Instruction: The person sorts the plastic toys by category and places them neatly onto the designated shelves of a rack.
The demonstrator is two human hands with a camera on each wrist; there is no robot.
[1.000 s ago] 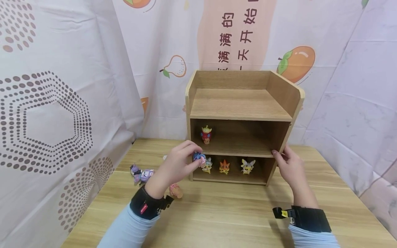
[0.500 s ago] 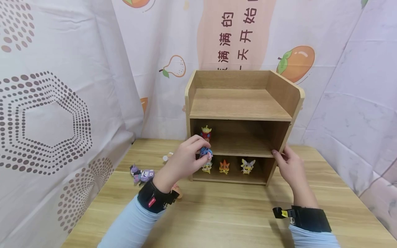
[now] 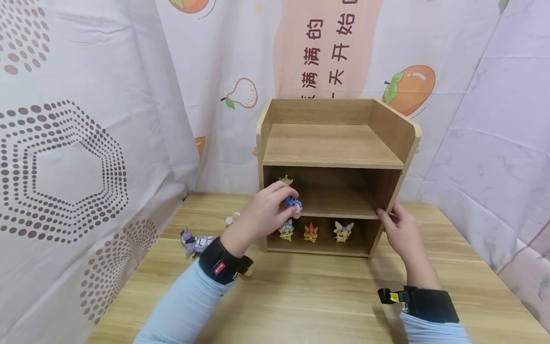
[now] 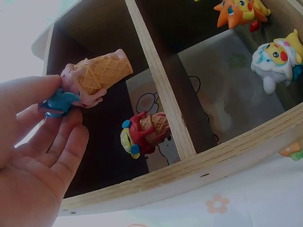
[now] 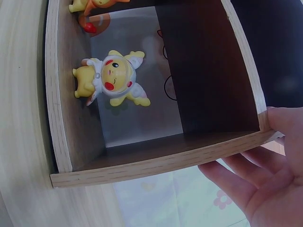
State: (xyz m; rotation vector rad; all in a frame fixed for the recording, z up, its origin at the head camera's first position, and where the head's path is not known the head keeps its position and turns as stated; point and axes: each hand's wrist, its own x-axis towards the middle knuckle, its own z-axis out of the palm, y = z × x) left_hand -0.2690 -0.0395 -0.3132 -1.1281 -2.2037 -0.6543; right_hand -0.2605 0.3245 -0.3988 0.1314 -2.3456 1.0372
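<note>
My left hand (image 3: pixel 264 212) pinches a small blue figurine (image 4: pixel 102 78) with a pink top and a waffle ice-cream cone base, between thumb and fingers. It is at the front of the middle compartment of the wooden shelf (image 3: pixel 331 143). Just behind, a red-and-green alien cone figurine (image 4: pixel 146 134) stands at that compartment's left, partly covered by my hand in the head view. My right hand (image 3: pixel 401 229) grips the shelf's right side panel, thumb at the front edge near the middle board and fingers around the outside.
Along the bottom compartment stand a white-hooded yellow figurine (image 3: pixel 286 230), an orange spiky one (image 3: pixel 311 232) and a grey-eared one (image 3: pixel 343 231). Purple figurines (image 3: pixel 199 242) and a small white item (image 3: pixel 232 219) lie left on the table (image 3: pixel 309 296). A printed curtain (image 3: pixel 223 57) hangs behind.
My left hand has carried the blue cone figurine right and upward, from in front of the shelf's left edge to the middle compartment. My right hand stays on the side panel.
</note>
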